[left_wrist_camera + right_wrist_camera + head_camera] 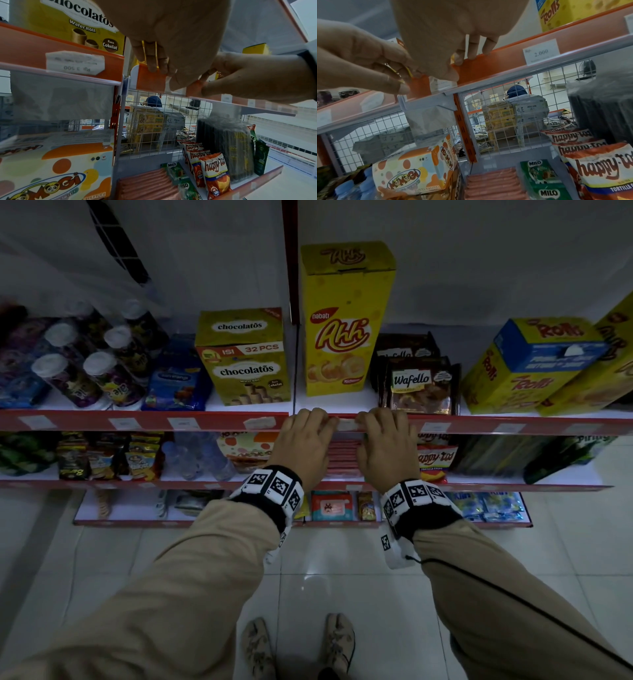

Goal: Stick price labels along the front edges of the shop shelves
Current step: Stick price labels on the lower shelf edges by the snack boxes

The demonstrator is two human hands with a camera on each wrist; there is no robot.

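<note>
A small white price label [346, 425] lies on the red front rail [486, 426] of the upper shelf, just below the yellow Ahh box [346, 320]. My left hand [306, 424] grips the rail at the label's left end, fingers hooked over the top. My right hand [383, 426] does the same at its right end. In the right wrist view the right thumb [443, 70] presses the label [443, 85] onto the rail. The left wrist view has the label [180, 91] half hidden under the left thumb. Thin yellow bands cross the left fingers [150, 54].
Other labels sit along the same rail, one [259, 422] to the left and one [435, 426] to the right. A Chocolatos box [245, 357] and Wafello packs [423, 385] stand close behind the rail. Snack bags [433, 457] fill the lower shelf. White tiled floor [325, 570] lies beneath.
</note>
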